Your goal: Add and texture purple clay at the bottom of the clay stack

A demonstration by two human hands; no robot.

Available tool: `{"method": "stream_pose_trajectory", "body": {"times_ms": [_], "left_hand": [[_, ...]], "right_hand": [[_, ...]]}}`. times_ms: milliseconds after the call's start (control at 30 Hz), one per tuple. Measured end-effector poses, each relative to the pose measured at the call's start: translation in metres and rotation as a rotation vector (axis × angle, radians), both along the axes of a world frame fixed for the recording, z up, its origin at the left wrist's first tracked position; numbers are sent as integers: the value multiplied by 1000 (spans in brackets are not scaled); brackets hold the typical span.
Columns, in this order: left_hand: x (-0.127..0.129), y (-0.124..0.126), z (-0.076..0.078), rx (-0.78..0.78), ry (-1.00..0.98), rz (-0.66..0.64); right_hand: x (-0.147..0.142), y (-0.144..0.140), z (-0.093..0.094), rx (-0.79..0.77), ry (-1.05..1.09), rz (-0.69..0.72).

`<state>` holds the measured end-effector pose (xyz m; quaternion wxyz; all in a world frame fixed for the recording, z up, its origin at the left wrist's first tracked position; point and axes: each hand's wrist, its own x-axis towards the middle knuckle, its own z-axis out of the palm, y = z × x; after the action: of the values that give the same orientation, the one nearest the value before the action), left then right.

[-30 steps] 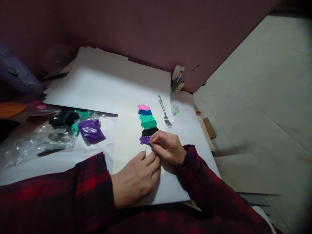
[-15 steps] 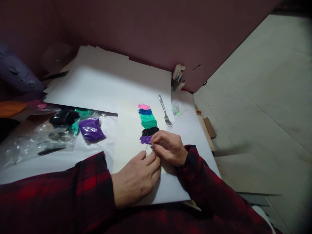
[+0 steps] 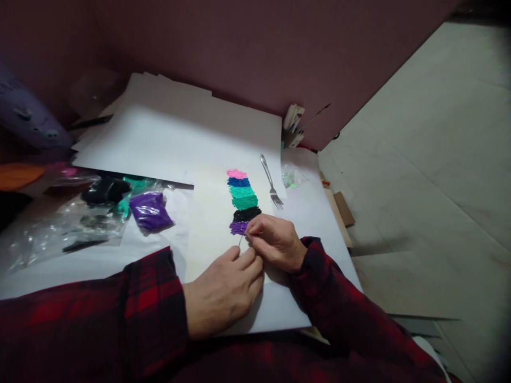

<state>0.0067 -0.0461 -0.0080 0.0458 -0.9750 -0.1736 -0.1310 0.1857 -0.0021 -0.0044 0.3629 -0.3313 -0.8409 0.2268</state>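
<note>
Coloured bands of clay, pink, blue, green, black and purple, run down a cream sheet [image 3: 203,207]. The lowest is the purple clay band [image 3: 238,227], whose right end my right hand [image 3: 277,242] covers. Thumb and forefinger of that hand are pinched together there; what is between them is too small to make out. Just below, my left hand [image 3: 227,290] rests on the sheet with its fingers curled in. A thin stick [image 3: 240,240] points up from its fingers toward the purple band. The two hands nearly touch, and the left fingertips are hidden.
A fork [image 3: 271,183] lies right of the clay bands, near a small clear bag [image 3: 293,177] with green bits. On the left are a purple clay packet [image 3: 149,211] and other plastic bags [image 3: 83,223]. Large white sheets [image 3: 175,127] lie behind, against the wall.
The view has shifted very slightly. Both hands keep nearly the same place and pose at the purple band; nothing was picked up or let go.
</note>
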Motion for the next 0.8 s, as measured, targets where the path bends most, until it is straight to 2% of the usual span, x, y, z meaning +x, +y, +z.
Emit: {"method": "stream_pose_trajectory", "body": {"times_ms": [800], "left_hand": [[1,0,-3,7,-17,0]], "right_hand": [[0,-2,-2,-11,-16,9]]}}
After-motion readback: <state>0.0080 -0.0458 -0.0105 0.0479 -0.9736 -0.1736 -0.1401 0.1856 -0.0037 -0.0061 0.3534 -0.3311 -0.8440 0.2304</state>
